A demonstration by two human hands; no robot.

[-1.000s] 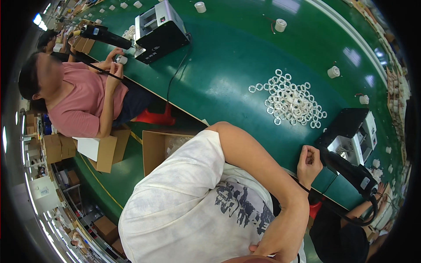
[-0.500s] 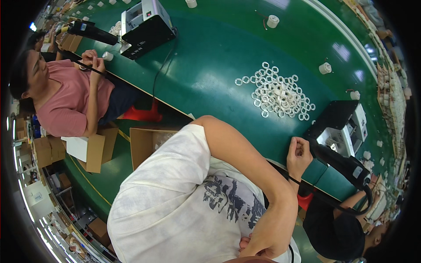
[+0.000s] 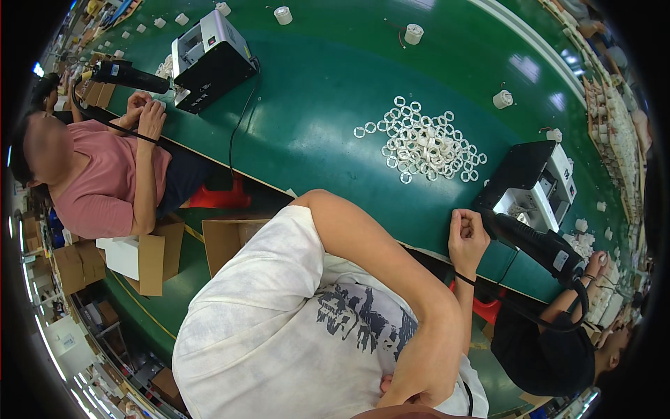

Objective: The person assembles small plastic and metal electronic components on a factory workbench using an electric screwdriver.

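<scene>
My right hand (image 3: 468, 239), a dark band round its wrist, is raised at the near table edge. Its fingers are curled in, and nothing shows in them. Close by on its right is a black cylindrical tool (image 3: 534, 244) with a thick cable, in front of a black and silver machine (image 3: 527, 188). Beyond my hand lies a loose heap of white rings (image 3: 433, 146) on the green table (image 3: 300, 133). My left arm crosses over the right forearm. At the lower edge my left hand (image 3: 413, 399) is tucked against my body, its fingers mostly hidden.
To the left, a person in a pink shirt (image 3: 105, 167) works by a second machine (image 3: 216, 66). At the right sits a person in black (image 3: 544, 359). White cylindrical parts (image 3: 414, 33) stand along the table. Below the table are cardboard boxes (image 3: 164, 258).
The view has shifted slightly, so the table things appear further left. My arms keep the same crossed pose. The person in black now has a hand near white parts at the right.
</scene>
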